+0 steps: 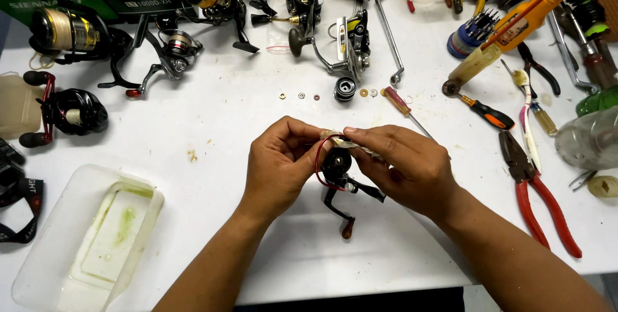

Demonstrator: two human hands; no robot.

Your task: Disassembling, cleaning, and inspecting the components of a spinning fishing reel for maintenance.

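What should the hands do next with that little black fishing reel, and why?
Probably keep wiping. The left hand steadies the black reel above the white table, and the right hand presses a small pale wad against its top. A slight turn of the reel would likely bring a fresh part under the wad.

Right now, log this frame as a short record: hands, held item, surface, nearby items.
left hand: grips the black fishing reel from its left side
right hand: holds a whitish strip against the top of the reel
surface: white table
near the hands: row of small washers, red-handled pliers, clear plastic tub
far edge: several other reels
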